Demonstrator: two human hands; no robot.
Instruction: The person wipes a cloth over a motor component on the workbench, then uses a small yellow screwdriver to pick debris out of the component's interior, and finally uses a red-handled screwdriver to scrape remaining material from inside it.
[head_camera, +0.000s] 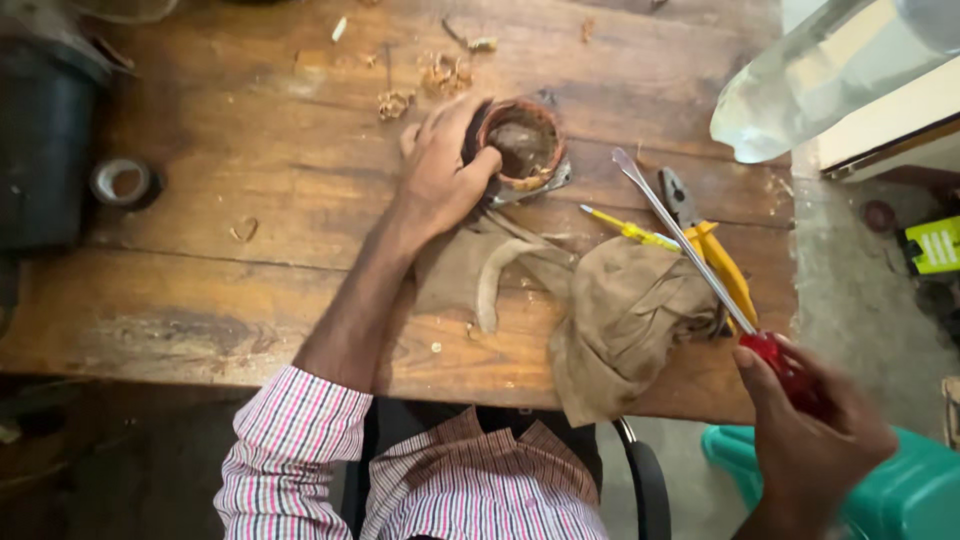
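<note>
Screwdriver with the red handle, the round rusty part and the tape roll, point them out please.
screwdriver (690, 252), head view, middle of the metal shaft.
round rusty part (522, 146), head view, its hollow inside.
tape roll (124, 182), head view, on its ring.

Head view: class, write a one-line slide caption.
Left hand steadies a round rusty part on the wooden bench; right hand holds a red-handled screwdriver.

Brown rag (620, 320), yellow-handled pliers (715, 250), tape roll (124, 182), black bin (45, 140), wooden table (230, 290), teal stool (910, 490)
</note>
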